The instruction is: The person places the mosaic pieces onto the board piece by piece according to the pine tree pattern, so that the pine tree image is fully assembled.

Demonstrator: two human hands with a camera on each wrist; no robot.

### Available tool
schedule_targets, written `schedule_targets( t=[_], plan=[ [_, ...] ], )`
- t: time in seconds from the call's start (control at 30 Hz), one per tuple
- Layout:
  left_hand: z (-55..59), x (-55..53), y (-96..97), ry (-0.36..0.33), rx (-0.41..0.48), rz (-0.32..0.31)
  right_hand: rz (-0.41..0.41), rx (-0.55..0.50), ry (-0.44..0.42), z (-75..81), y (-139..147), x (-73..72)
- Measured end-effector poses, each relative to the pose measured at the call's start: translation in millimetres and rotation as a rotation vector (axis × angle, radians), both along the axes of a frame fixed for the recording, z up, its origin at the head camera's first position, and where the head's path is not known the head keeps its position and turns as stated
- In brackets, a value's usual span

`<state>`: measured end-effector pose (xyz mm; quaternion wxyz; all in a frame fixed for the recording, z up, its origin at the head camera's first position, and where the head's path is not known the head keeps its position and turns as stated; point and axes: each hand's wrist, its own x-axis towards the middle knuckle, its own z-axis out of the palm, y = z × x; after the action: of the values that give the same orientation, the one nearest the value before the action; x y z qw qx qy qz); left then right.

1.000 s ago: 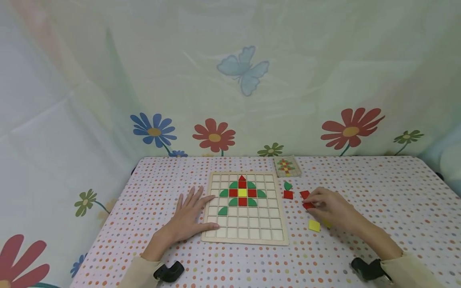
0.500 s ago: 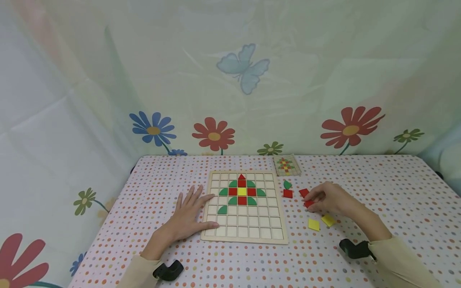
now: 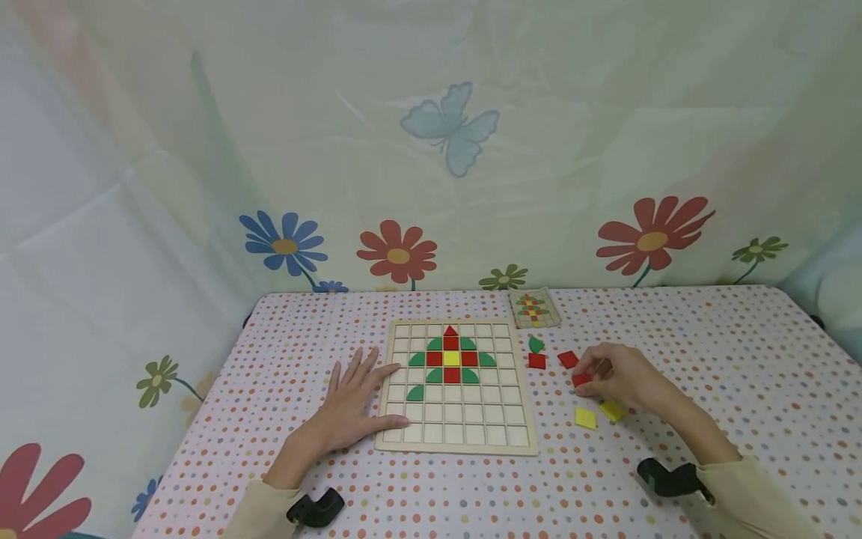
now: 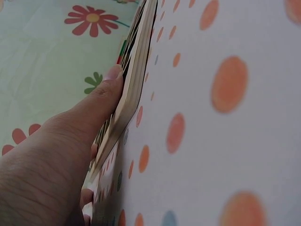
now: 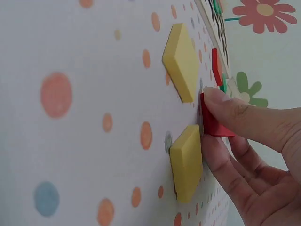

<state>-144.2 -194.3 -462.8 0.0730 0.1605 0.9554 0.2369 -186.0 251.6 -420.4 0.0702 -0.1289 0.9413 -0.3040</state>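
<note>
My left hand (image 3: 345, 412) rests with spread fingers on the left edge of a wooden grid board (image 3: 465, 449). In the left wrist view, the thumb (image 4: 101, 96) presses on the board's rim. Red, green and yellow pieces form a pattern in its upper half, with a yellow square (image 3: 451, 358) at the centre. To the right of the board, my right hand (image 3: 622, 376) pinches a red square tile (image 5: 214, 123) between thumb and fingers, close to the tabletop. Beside that hand lie another red tile (image 3: 568, 359) and two yellow tiles (image 3: 585, 418).
A small pattern card (image 3: 536, 309) lies beyond the board's upper right corner. Near the board's right edge sit a green piece (image 3: 536, 344) and a red square (image 3: 536, 361). Dotted cloth (image 3: 444, 494) covers the table, and a flowered curtain (image 3: 323, 150) hangs behind it.
My right hand has shifted slightly away from the yellow tiles, uncovering one of them, and the red tile in its fingers has moved a little right. The left hand stays put.
</note>
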Motion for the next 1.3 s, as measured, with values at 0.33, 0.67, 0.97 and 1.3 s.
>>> schedule_targets(
  t=[0.33,0.67,0.97,1.3],
  plan=[
    [-0.7,-0.4,0.3,0.003,0.001,-0.002,0.116,-0.094,0.16,13.0,-36,7.1],
    [0.1,-0.3,0.5,0.003,-0.007,-0.004,0.348,-0.27,0.158,19.2,-125,6.5],
    [0.1,0.0,1.0,-0.007,-0.021,0.006,0.384,-0.311,0.108,1.9,-171,0.4],
    [0.4,0.1,0.8,-0.001,-0.016,0.003,0.306,-0.339,0.067,-5.6,-183,4.4]
  ],
)
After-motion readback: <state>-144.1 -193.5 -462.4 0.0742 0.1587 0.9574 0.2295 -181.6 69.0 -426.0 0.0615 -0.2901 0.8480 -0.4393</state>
